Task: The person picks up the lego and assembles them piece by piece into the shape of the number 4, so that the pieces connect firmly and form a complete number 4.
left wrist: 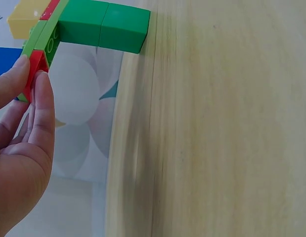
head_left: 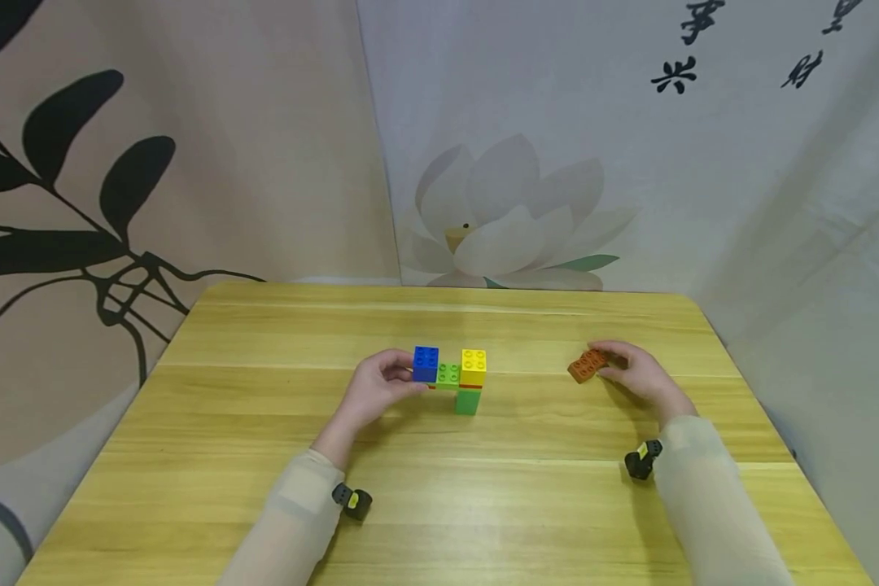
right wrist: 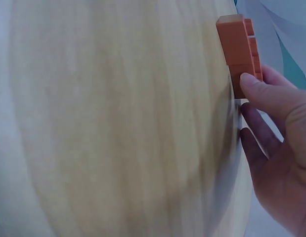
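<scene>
My left hand (head_left: 381,381) pinches the left end of a toy brick structure. Its thumb and fingers are at a red piece (left wrist: 36,69) beneath the blue brick (head_left: 426,365). A light green piece (head_left: 448,375) lies between that brick and a yellow brick (head_left: 473,366) on the right. Below the yellow one, a leg of two green bricks (left wrist: 103,24) reaches down toward the table. Over to the right, my right hand (head_left: 637,373) pinches an orange studded block (right wrist: 238,47) by one end, thumb on its side. A seam crosses this block in the right wrist view.
Both hands are over a light wooden table (head_left: 520,505), whose far edge meets a pale printed curtain (head_left: 264,146). A small black camera (head_left: 353,500) sits at the left wrist, and another black camera (head_left: 640,461) at the right.
</scene>
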